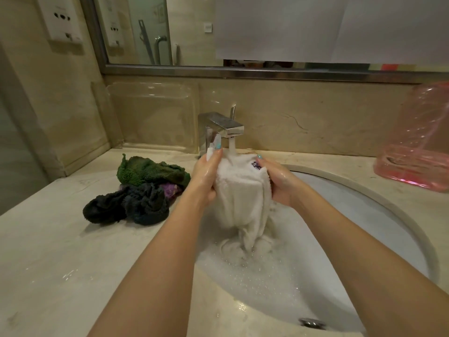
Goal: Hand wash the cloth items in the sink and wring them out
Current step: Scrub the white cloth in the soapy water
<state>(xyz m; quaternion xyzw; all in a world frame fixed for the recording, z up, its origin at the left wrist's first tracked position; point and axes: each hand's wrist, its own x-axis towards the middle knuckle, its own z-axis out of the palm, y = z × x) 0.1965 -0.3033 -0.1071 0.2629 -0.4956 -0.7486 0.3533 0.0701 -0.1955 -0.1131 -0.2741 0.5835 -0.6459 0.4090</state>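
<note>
**White cloth held under running tap, both hands gripping**

Obs. 1: White cloth (243, 198) is held upright over the sink (379, 210), its top directly beneath the tap (224, 126). The water stream (232, 147) falls onto the top edge of the cloth. The lower end hangs down into the foamy water in the basin. A small purple mark shows near the cloth's upper right corner.

Obs. 2: Left hand (206, 177) grips the cloth's left side. The fingers curl round behind it and the thumb lies along the near edge. The hand is wet.

Obs. 3: Right hand (279, 183) grips the cloth's right side, fingers wrapped round the fabric and one fingertip up by the purple mark. This hand is also wet.

Obs. 4: On the counter (56, 251), left of the sink and apart from the hands, lies a pile of other cloths. The green cloth (150, 172) is farthest, the dark cloth (128, 207) nearest, and the purple cloth (171, 189) sits between them, partly covered.

Obs. 5: A pink plastic container (418, 152) stands at far right on the counter. A clear tray (153, 115) leans against the far wall left of the tap. A mirror (189, 30) is above.
</note>
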